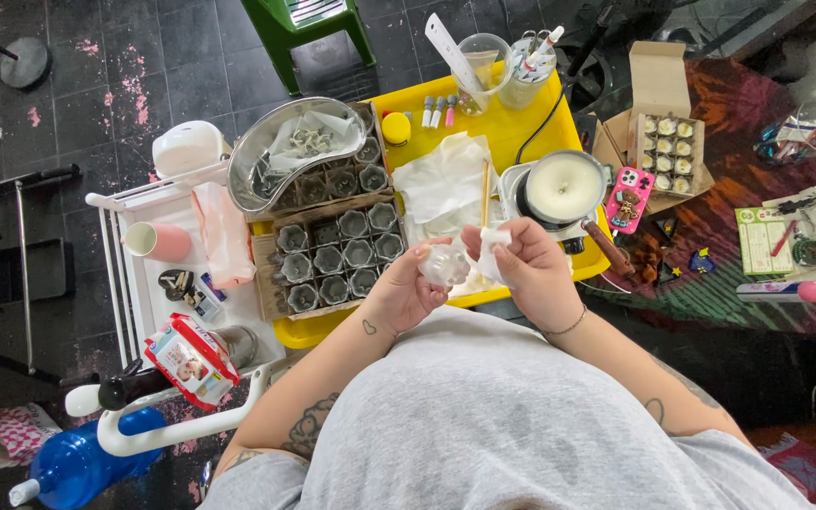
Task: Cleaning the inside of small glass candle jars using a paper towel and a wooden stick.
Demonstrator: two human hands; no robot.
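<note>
While the left hand (406, 288) grips a small clear fluted mould (444, 265) above the yellow tray's (507, 118) near edge, the right hand (526, 269) pinches a white tissue (493, 247) beside it, apparently mid-wipe, needing gentle turning next

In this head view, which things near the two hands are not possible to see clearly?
- Left hand: it holds a small clear mould; its inside is too small to tell.
- Right hand: it pinches a white tissue; the fingers hide most of it.
- Pot of white wax: liquid or solid, cannot tell.
- Yellow tray: the near edge is hidden by the hands.
</note>
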